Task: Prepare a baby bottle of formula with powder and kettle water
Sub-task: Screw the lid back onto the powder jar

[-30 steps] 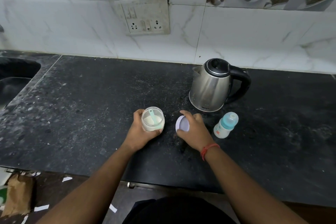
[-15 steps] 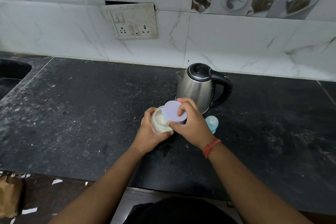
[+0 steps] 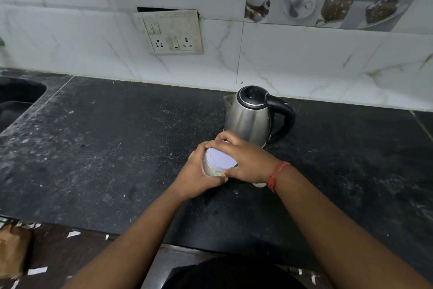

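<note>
Head view: the left hand [image 3: 195,177] wraps its fingers around the powder jar [image 3: 210,169], near-centre on the black worktop [image 3: 105,148]. The right hand [image 3: 246,159] clamps the lilac lid [image 3: 221,158] on top. The steel kettle [image 3: 250,117] stands just beyond. No writing is legible.

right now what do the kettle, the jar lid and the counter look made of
Kettle: brushed steel by its dull sheen, with a glossy black handle, likely plastic. Jar lid: matte pale lilac, probably plastic. Counter: dark speckled stone, perhaps granite, dusty and scuffed.

Socket plate [image 3: 173,32] on tiled wall [image 3: 304,59]. Sink [image 3: 16,98] at counter's [image 3: 105,148] left edge. Floor: possibly paper scraps [image 3: 37,271].
</note>
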Available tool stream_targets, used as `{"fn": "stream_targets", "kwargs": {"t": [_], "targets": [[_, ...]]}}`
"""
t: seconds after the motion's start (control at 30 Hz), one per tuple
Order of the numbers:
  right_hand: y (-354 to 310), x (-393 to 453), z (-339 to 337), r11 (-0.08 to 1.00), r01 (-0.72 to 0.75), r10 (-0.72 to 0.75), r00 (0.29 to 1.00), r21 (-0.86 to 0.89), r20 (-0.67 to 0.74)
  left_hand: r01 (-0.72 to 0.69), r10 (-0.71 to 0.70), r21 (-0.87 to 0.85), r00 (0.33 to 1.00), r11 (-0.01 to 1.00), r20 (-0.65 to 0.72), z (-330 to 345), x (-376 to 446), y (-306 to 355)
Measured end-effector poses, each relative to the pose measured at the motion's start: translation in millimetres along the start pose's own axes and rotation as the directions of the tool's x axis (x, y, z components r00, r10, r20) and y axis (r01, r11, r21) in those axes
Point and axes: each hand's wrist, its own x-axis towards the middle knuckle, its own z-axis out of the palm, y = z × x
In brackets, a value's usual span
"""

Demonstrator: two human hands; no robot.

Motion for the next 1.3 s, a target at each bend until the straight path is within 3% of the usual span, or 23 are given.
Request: {"fn": "stream_targets", "kwargs": {"t": [0.07, 0.23, 0.33, 0.4, 0.5, 0.6, 0.67, 0.8, 0.93, 1.1, 1.3], "targets": [[-2, 2, -3, 0.999, -0.035, 0.035, 0.999, -0.035, 0.006, 0.021, -0.021, -0.014, 1.000, 1.000, -0.002, -1, 0, 0], [-16, 8, 0, 0.936, -0.287, 0.293, 0.956, -0.204, -0.002, 0.083, -0.086, -0.055, 0.995, 0.995, -0.052, 1, 0, -3], [-19, 5, -7, 0.891, -0.323, 0.332, 0.943, -0.318, -0.027, 0.081, -0.085, -0.049, 0.994, 0.995, -0.070, -3, 1, -5], [-17, 1, -15, 0.879, -0.308, 0.302, 0.950, -0.363, -0.076, 0.086, -0.088, -0.038, 0.994, 0.996, -0.068, -7, 0, -6], [-7, -1, -20, 0.950, -0.208, 0.179, 0.974, -0.233, -0.138, 0.090, -0.090, -0.017, 0.996, 0.996, -0.028, -13, -1, -6], [2, 4, -17, 0.993, 0.024, -0.019, 0.999, -0.115, 0.040, 0.081, -0.079, -0.044, 0.996, 0.996, 0.051, -14, -2, -1], [2, 7, -13, 0.990, 0.042, -0.030, 0.995, -0.133, 0.095, 0.072, -0.065, -0.061, 0.991, 0.996, 0.118, -14, -4, 3], [-10, 11, -7, 0.964, -0.040, 0.032, 0.999, -0.264, -0.037, 0.060, -0.050, -0.077, 0.991, 0.995, 0.126, -12, -6, 14], [-16, 15, 2, 0.900, -0.124, 0.036, 0.976, -0.417, -0.213, 0.006, -0.005, -0.078, 1.000, 0.997, 0.020, -1, -6, 27], [-23, 20, 16, 0.884, -0.267, 0.142, 0.936, -0.383, -0.323, -0.020, 0.013, -0.073, 0.995, 0.997, -0.095, 3, -8, 30], [-30, 28, 33, 0.881, -0.394, 0.297, 0.892, -0.264, -0.340, -0.030, 0.027, -0.021, 0.986, 0.999, -0.163, 5, -10, 15]]}}
